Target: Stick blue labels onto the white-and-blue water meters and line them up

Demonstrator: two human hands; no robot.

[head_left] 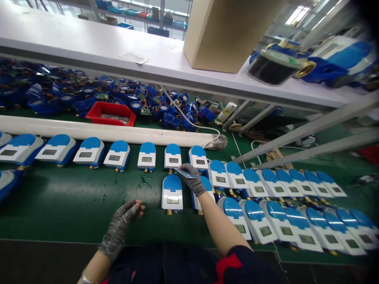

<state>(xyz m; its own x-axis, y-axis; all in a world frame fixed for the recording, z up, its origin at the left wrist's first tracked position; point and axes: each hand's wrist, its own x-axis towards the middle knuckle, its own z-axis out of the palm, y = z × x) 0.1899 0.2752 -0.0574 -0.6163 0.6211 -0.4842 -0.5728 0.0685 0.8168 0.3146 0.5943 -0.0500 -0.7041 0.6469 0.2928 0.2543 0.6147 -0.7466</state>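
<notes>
We pinch a card point(184, 172) in our right hand point(194, 179) over one meter point(172, 192), so its screen faces it, while our left hand point(124, 219) rests loosely curled and empty on the green mat point(74, 205).

I work at a long bench covered in dark green matting point(74, 205), under a pale grey shelf point(89, 43) on slanted grey metal struts point(296, 136). A white tube lamp point(103, 132) lies across it. Bright windows point(299, 15) glow far right.

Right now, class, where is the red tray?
In the head view, the red tray sits upper left of centre on the green table, just behind the long white tube and among heaped blue meter parts.
</notes>
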